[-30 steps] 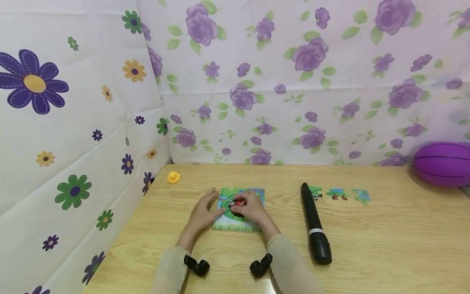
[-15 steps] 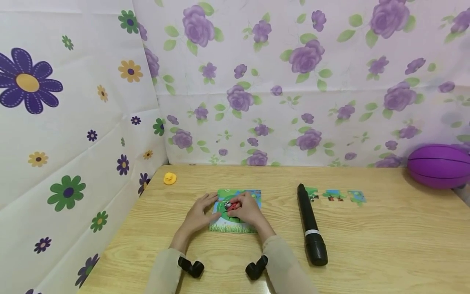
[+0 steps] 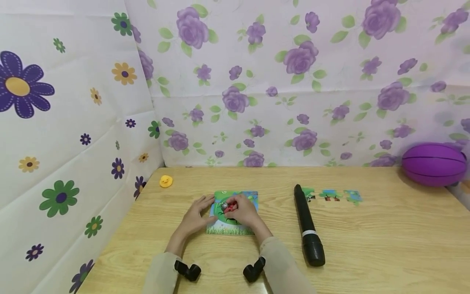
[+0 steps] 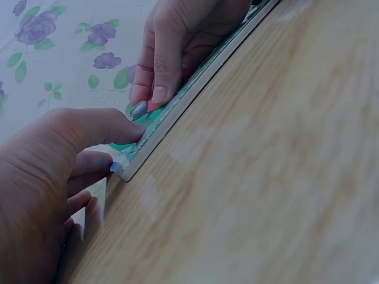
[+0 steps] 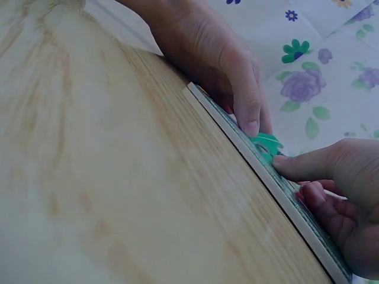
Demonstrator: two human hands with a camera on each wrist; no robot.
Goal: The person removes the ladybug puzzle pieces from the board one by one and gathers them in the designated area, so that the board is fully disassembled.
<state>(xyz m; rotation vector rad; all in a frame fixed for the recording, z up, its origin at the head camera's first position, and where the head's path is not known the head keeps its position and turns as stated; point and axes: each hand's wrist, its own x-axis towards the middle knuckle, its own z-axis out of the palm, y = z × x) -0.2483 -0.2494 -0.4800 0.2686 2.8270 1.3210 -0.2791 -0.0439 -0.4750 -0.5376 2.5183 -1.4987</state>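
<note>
A square puzzle board (image 3: 220, 229) with a green and blue picture and a grass strip along its front lies flat on the table. My left hand (image 3: 195, 216) rests at its left side, thumb on the board's surface and fingers loosely extended along the edge. My right hand (image 3: 244, 213) is over the board's right half, pinching a red puzzle piece (image 3: 229, 208) with a ladybug print between thumb and fingers. In the left wrist view, the red and grey piece (image 4: 141, 110) shows close over the board, partly hidden by the right fingers. The right palm covers part of the picture.
Right of the board lies a long black stick (image 3: 308, 228) with a white ring and a thicker near end. Beyond it lie a few loose puzzle pieces (image 3: 330, 195). A purple ball (image 3: 434, 164) sits at the back right, a yellow toy duck (image 3: 166, 181) at the back left.
The head view has swung slightly right, so everything sits further left in it. The right hand still pinches the piece over the board, more of its red now showing; the left hand stays at the edge.
</note>
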